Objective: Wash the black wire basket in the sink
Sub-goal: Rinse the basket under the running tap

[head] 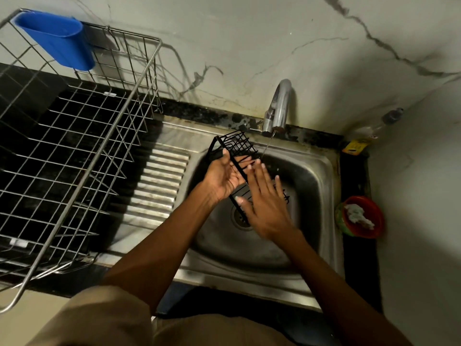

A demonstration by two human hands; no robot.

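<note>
A black wire basket [237, 156] is held tilted above the bowl of a steel sink [321, 171], its far end raised toward 12 o'clock, just below and left of the tap [279, 106]. A thin stream of water [267, 146] falls from the spout past the basket's far right corner. The left hand [222, 176] supports the basket from 9 o'clock, palm turned up, thumb hooked over the near rail and its fingers [245, 159] curled through the wires. The right hand [264, 206] lies flat against the basket's lower side at 5 o'clock, its fingers [262, 176] straight and slightly spread, the thumb set apart; the hand is motion-blurred. The drain [240, 218] shows beneath the right hand. At 9 o'clock the ribbed drainboard [159, 181] adjoins the bowl. Farther toward 9 o'clock a steel dish rack [82, 136] stands on the dark table [207, 113], with a blue plastic cup [57, 41] hung on its far rim. At 3 o'clock a red bowl [374, 216] holding a pale scrubber [358, 216] sits beside the sink. A yellow packet [355, 147] lies at 2 o'clock.
</note>
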